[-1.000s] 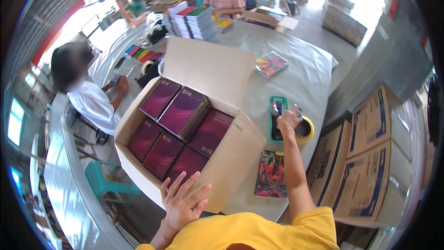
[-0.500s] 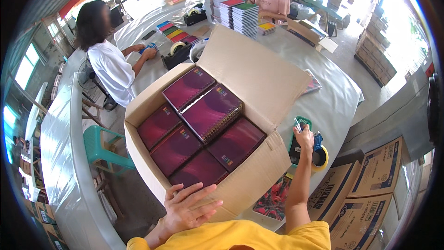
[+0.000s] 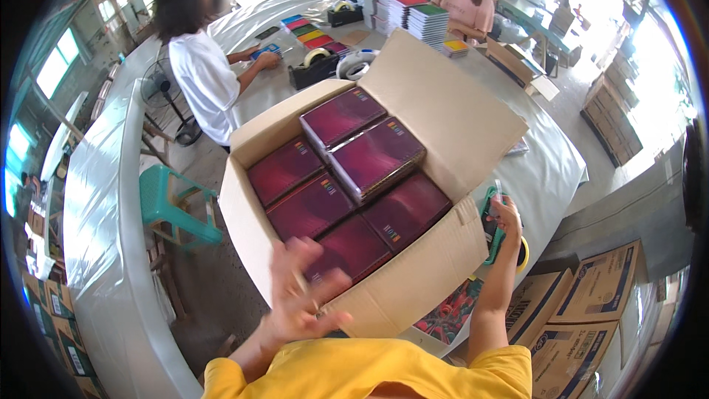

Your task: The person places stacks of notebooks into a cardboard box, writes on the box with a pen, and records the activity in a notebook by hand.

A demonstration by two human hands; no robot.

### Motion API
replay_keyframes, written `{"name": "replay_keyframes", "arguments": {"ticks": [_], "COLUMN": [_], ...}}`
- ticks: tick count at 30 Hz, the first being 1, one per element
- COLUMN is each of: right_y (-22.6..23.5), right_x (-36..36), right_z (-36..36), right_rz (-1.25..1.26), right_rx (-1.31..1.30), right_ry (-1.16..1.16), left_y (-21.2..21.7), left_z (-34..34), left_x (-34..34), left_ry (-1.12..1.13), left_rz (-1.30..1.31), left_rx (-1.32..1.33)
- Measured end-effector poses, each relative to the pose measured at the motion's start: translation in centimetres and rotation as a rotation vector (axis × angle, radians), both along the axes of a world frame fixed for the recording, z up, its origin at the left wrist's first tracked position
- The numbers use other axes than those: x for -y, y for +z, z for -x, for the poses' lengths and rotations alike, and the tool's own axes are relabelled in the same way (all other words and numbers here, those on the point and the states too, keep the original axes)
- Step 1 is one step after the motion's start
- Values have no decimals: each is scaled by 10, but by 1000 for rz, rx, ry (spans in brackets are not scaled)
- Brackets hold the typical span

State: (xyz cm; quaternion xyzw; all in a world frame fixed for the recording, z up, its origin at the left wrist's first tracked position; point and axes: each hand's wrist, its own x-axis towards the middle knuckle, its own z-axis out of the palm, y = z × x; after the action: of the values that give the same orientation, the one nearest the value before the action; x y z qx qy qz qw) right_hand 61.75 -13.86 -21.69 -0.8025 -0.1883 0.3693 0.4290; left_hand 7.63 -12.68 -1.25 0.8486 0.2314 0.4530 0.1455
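Note:
An open cardboard box stands in front of me, packed with dark purple-red spiral notebooks, some stacked higher than others. My left hand is over the near side of the box with its fingers spread; it is blurred and holds nothing. At the right of the box my right hand is closed round a slim, pale pen, its tip pointing away from me. That hand is over a small green basket, whose contents are mostly hidden by it.
A yellow tape roll lies beside the basket. A red-patterned notebook is near the table edge. Closed cartons stand at right, a green stool at left. Two other people work across the table near tape dispensers and notebook stacks.
My right hand has raised the pen slightly from the basket. My left hand has lifted off the box edge, fingers spreading. The view has shifted, so the box appears farther right.

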Motion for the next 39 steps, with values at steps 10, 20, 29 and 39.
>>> {"name": "replay_keyframes", "arguments": {"ticks": [10, 20, 29, 39], "right_y": [22, 107, 264, 300], "right_x": [155, 255, 135, -142], "right_z": [95, 202, 284, 164], "right_rz": [-1304, -1482, -728, -59], "right_rx": [-577, -227, 821, 786], "right_ry": [-84, -159, 19, -177], "left_y": [-56, -32, 4, -15], "left_z": [162, 105, 109, 114], "left_x": [-264, -228, -171, -204], "left_ry": [-67, 424, 67, -248], "left_rz": [1287, 147, 154, 74], "left_rx": [1003, 124, -641, -346]}}
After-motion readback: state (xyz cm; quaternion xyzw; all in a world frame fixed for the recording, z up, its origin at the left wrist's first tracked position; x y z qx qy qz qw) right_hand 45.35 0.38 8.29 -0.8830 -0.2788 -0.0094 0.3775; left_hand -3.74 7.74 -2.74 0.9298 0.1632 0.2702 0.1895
